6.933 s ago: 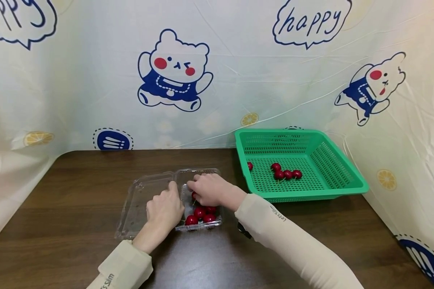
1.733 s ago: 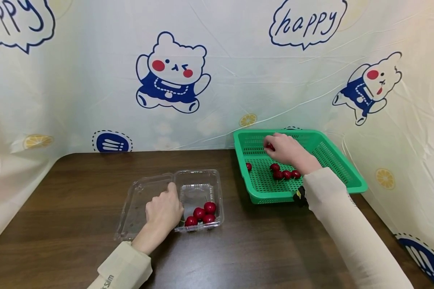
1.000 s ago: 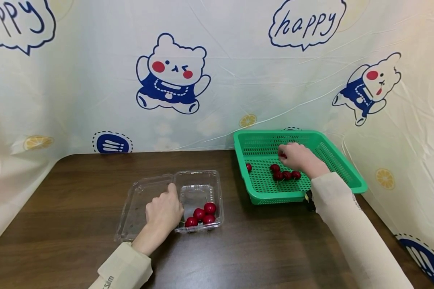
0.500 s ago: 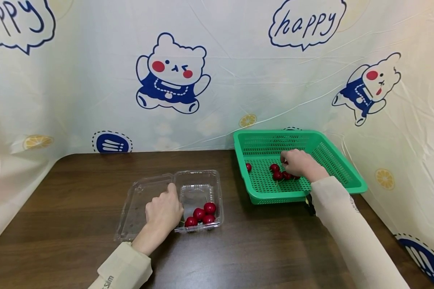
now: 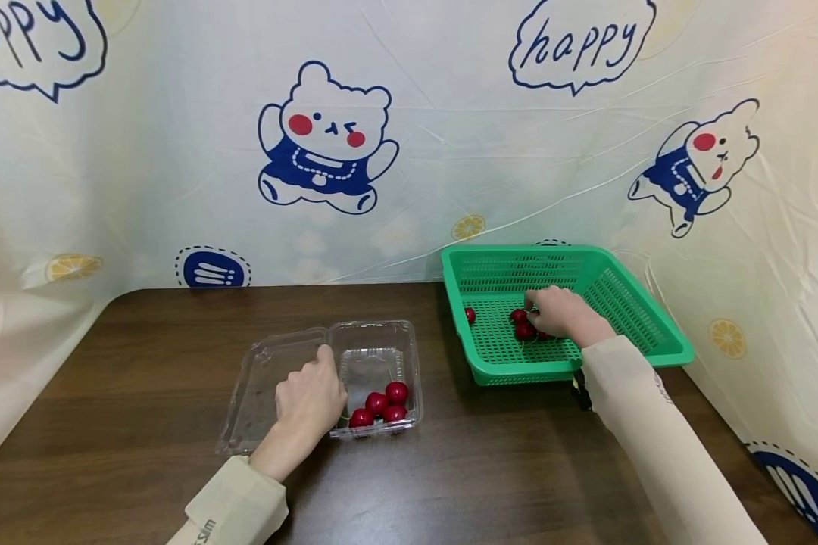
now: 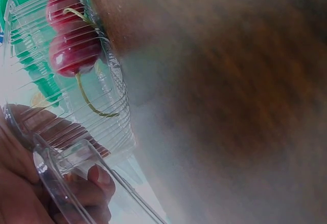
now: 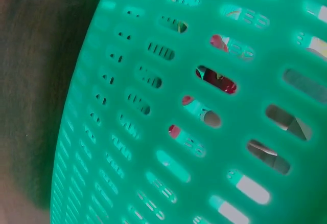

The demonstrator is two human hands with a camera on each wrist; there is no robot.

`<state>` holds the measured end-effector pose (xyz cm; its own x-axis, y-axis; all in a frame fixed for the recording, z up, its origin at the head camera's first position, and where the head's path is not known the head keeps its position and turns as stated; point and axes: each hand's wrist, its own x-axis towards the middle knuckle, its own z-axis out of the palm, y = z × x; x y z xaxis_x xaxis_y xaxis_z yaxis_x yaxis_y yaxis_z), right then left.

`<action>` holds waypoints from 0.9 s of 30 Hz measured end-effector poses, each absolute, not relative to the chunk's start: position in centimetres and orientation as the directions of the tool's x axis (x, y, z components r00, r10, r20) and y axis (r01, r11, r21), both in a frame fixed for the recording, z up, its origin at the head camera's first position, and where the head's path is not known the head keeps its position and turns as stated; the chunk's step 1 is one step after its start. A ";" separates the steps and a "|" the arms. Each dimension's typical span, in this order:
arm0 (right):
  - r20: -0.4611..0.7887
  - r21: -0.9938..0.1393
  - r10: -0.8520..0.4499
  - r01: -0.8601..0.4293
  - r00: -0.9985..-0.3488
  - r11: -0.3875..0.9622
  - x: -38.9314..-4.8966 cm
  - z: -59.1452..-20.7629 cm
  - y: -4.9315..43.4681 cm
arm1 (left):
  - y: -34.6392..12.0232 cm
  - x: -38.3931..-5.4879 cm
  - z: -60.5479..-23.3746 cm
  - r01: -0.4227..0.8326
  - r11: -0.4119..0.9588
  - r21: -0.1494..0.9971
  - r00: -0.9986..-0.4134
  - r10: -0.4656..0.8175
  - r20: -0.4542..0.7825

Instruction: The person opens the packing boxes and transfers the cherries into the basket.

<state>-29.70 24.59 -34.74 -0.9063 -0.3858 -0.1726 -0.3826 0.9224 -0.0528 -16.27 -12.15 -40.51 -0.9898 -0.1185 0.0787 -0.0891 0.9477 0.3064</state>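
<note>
In the head view my left hand grips the hinge side of a clear plastic clamshell box, whose lid lies folded out to the left. Its fingertips show through the plastic in the left wrist view. Several dark red cherries with stems sit at the near end of the box. My right hand is low inside a green plastic basket, its fingers curled down to pinch a cherry, mostly hidden by the hand. Other cherries lie right beside the fingertips.
One more cherry rests against the basket's left wall. The brown wooden table bears both containers. A printed curtain hangs behind and at both sides. Basket slots fill much of the right wrist view.
My right hand has gone from the box to the basket with a cherry, then lowered toward the basket floor and shifted slightly left over the cherries. The left hand has stayed on the box.
</note>
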 end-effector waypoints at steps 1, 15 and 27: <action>-0.171 -0.052 -0.384 -0.381 -0.907 0.923 -29.7 -34.8 24.6 | -12.2 -16.3 -40.5 -0.088 0.948 0.306 -0.990 -0.118 0.079; -0.165 -0.034 -0.367 -0.366 -0.916 0.930 -30.0 -34.5 24.9 | -12.2 -16.3 -40.5 -0.088 0.947 0.308 -0.990 -0.117 0.077; -0.169 -0.053 -0.352 -0.348 -0.921 0.936 -29.7 -34.2 24.9 | -12.1 -16.2 -40.5 -0.087 0.949 0.304 -0.989 -0.118 0.085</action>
